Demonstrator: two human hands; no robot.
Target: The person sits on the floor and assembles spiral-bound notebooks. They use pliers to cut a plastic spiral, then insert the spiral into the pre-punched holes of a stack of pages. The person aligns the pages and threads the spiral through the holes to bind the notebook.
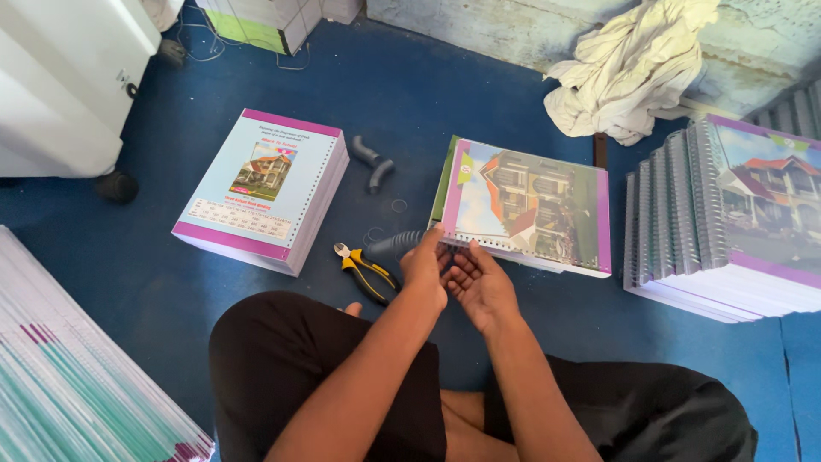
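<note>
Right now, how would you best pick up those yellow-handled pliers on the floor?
Probably by the two yellow handles, coming from above on the person's side. The pliers lie flat on the blue floor, jaws pointing away and handles slightly spread toward the knee, clear of the left hand.

A booklet (pixel 530 205) with a house picture, purple borders and a glossy clear cover lies flat at centre frame, its punched near edge toward the lower left.

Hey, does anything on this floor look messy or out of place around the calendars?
A few things do. A crumpled cloth lies heaped against the wall, yellow-handled pliers lie loose on the blue floor, and two short grey tube pieces lie stray between the stacks. The stack of bound calendars on the right fans out unevenly.
</note>
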